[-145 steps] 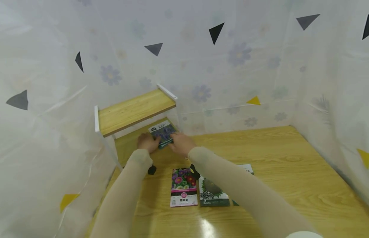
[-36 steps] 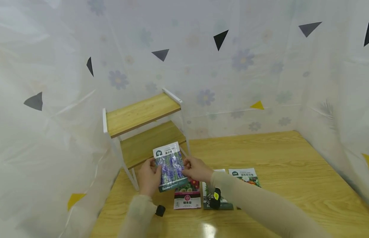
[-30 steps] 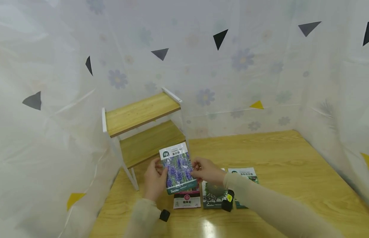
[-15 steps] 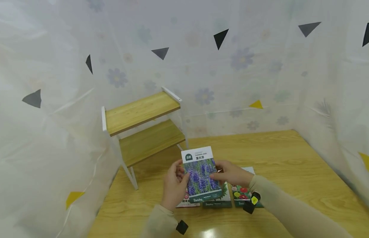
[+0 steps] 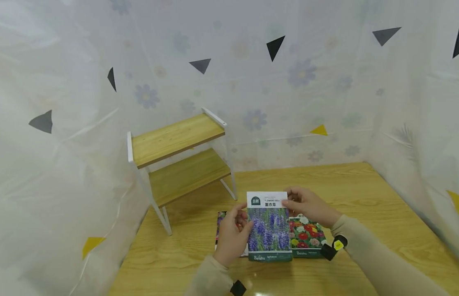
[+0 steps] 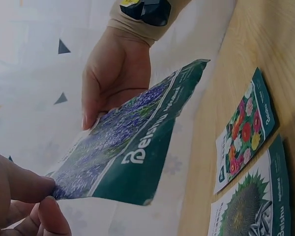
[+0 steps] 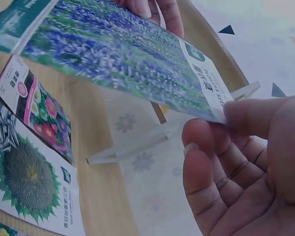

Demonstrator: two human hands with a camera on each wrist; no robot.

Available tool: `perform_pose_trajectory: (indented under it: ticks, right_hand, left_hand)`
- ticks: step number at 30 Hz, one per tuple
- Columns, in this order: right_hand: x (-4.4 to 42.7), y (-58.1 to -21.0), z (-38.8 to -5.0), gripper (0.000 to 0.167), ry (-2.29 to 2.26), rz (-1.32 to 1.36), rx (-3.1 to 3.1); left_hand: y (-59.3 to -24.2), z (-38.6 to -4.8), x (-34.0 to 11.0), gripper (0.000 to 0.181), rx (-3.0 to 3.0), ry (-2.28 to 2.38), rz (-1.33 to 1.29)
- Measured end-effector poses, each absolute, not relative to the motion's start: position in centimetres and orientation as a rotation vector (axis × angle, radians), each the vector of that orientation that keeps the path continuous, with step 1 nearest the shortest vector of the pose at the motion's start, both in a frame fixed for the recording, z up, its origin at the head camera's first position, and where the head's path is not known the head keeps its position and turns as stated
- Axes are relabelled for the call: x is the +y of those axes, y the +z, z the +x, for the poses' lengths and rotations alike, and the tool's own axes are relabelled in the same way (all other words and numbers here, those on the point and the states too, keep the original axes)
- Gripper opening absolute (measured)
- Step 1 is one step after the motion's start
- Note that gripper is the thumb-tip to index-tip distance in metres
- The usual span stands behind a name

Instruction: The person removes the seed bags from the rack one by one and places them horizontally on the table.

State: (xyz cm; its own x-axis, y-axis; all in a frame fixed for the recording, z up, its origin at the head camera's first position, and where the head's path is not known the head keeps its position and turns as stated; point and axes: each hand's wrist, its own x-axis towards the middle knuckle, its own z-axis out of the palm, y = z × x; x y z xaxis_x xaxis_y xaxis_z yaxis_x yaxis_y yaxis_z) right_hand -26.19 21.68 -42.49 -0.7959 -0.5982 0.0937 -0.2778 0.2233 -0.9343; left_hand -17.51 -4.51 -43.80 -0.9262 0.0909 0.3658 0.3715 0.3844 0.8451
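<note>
A seed packet with purple lavender flowers (image 5: 269, 230) is held up above the table between both hands. My left hand (image 5: 233, 236) pinches its left edge between thumb and fingers. At its upper right corner, my right hand (image 5: 311, 205) grips it with the thumb in front. Below lie more seed packets on the table: a sunflower packet (image 7: 32, 177), a pink daisy packet (image 7: 44, 113) and a packet with red and mixed flowers (image 5: 307, 236). In the head view the lavender packet hides the sunflower one and part of the daisy one.
A two-tier shelf with wooden boards (image 5: 177, 137) and white metal legs stands at the back left of the wooden table (image 5: 325, 185). Pale plastic sheeting (image 5: 251, 82) with flowers and triangles surrounds the table on the sides and back.
Both hands took the lavender packet from the shelf's lower board, then carried it right and toward me. It now stands straighter, and the right hand has shifted up to its top corner.
</note>
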Motion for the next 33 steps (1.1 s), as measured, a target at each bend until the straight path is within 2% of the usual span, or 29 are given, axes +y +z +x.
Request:
perform_pose_trajectory:
  ticks: [6,18,23,25,33]
  right_hand:
    - [23.1,-42.2,-26.1,0.053,-1.632,-0.736,2.265]
    - [28.0,-42.8,-27.5,0.051,-1.652,-0.643,2.391]
    - [29.8,-43.6,-28.1,0.052,-1.630,-0.603,2.421]
    - [30.4,-44.0,-28.3,0.053,-1.621,-0.583,2.430]
    - [33.6,-45.3,-28.9,0.053,-1.542,-0.511,2.459]
  left_hand:
    - [-44.2,-17.1,-3.1,0.050,-2.387,-1.588,-0.452]
    - [-45.7,-16.7,0.9,0.068,-2.472,-1.562,-0.611]
    - [-47.0,-17.1,2.7,0.081,-2.534,-1.320,-0.726]
    - [-47.4,-17.3,3.4,0.080,-2.551,-1.172,-0.776]
    - [-48.8,-18.4,6.0,0.053,-2.344,-0.520,-0.994]
